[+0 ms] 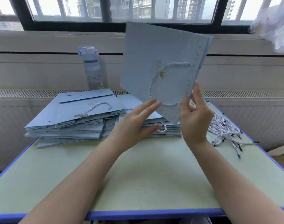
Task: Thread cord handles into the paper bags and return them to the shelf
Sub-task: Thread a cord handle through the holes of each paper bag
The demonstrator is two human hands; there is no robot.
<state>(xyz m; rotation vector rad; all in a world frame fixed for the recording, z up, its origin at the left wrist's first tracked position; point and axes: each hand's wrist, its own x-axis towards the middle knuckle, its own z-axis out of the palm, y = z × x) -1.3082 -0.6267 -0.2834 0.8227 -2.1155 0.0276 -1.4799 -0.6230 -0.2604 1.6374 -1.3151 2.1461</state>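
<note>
I hold one flat pale-blue paper bag [160, 62] up in the air above the table [138, 183], tilted so its top edge leans to the right. My right hand [194, 117] grasps it at the lower right edge, thumb on the near face and fingers behind the paper. A white twisted cord handle [155, 81] is threaded on the near face of this bag and hangs in a loop across it (a small gold crown print sits inside the loop). My left hand [136, 123] is released, fingers spread and straight, with the fingertips at the bag's lower edge; whether they touch the paper I cannot tell.

Below and to the left of the held bag lies a stack of blue bags [76, 120], flat on the table, the top ones with cord handles showing. Directly under the held bag is a second, lower stack [164, 130], with a cord loop sticking out by my left thumb. To the right of the held bag, past my right hand, a loose pile of white cords [225, 131] with dark tips is spread on the table. Behind the left stack, to the left of the held bag, a clear water bottle [92, 67] stands upright against the wall under the window [105, 10].
</note>
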